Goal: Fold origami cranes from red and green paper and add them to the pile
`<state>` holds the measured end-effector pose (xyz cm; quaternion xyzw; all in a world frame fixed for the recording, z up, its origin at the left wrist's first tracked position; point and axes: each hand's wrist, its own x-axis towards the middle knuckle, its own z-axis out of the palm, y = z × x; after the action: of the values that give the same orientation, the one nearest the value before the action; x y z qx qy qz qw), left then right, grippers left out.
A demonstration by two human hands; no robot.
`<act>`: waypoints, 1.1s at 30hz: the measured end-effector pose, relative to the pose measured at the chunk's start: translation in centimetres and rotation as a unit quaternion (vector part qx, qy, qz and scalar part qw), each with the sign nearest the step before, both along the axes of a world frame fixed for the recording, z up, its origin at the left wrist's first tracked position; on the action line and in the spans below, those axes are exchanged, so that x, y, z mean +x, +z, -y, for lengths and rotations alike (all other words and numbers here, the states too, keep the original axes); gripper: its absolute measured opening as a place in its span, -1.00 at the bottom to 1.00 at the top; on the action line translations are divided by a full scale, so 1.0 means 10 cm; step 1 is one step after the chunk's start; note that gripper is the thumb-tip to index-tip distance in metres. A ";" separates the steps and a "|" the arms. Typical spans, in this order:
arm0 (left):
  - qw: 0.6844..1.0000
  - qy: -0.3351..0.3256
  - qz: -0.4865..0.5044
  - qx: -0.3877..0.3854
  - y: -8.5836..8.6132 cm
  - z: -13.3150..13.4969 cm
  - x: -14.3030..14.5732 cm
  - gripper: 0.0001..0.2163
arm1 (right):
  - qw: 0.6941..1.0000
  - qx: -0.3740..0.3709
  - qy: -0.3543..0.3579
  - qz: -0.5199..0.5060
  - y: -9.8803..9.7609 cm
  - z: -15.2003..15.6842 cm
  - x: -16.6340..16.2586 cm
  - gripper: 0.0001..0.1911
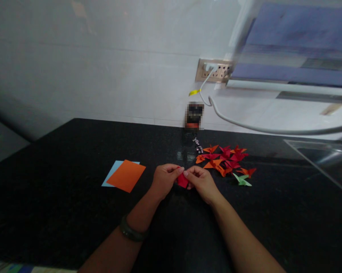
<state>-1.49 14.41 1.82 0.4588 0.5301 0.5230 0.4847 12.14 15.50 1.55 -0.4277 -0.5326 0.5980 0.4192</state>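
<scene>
A small red folded paper is held between both hands above the dark counter. My left hand pinches its upper left side with thumb and fingers. From the other side my right hand grips it, the thumb near its top edge. Fingers cover part of the paper, so its full shape is hidden. Right of my hands lies a group of folded paper cranes, red and orange. A pale green paper crane rests at the near side of that group.
Left of my hands, an orange paper square overlaps a light blue sheet. A pixelated upright object leans at the wall, with a beaded strap before it. A white cable runs from the wall socket. A sink edge is at right.
</scene>
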 end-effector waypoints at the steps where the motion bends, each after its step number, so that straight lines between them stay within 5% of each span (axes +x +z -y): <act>1: 1.000 0.001 0.000 -0.004 -0.01 0.00 0.00 -0.81 | 1.000 -0.003 -0.002 -0.003 0.00 0.00 0.00 -0.72; 23: 0.988 -0.037 -0.143 0.032 -0.03 0.00 -0.01 -0.79 | 0.998 -0.039 0.046 -0.007 -0.01 0.02 0.02 -0.75; 33: 0.980 0.029 -0.188 0.065 0.05 0.03 0.01 -0.79 | 0.994 0.007 0.079 0.081 0.00 0.05 -0.04 -0.73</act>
<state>-1.36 14.11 2.32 0.5636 0.5900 0.4746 0.3300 11.76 15.03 1.54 -0.4277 -0.6014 0.5891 0.3293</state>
